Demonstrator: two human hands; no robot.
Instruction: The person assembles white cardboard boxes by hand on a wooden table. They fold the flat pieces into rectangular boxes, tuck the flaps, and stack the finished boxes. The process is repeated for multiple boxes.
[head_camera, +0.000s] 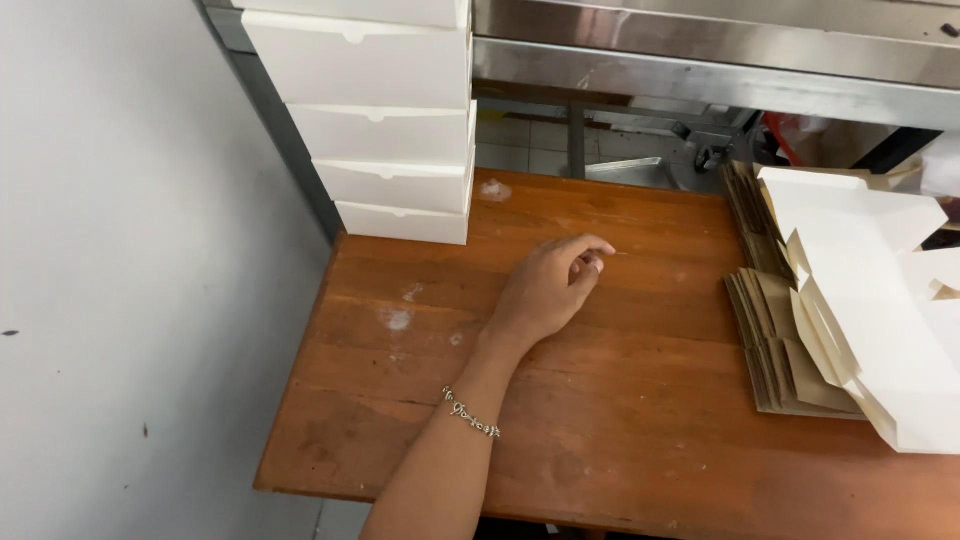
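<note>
Bracelet (471, 414) on the wrist, the left hand (548, 290) hovers over the bare wooden table (620, 430), fingers (590, 245) loosely curled on nothing. Flat box blanks (860, 300) lie well apart rightward; a smooth reach should lift one only.

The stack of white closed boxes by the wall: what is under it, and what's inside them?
The stack of white boxes stands on the back left corner of the wooden table; five are visible, the top one cut off. All lids are shut, so their contents are hidden.
</note>
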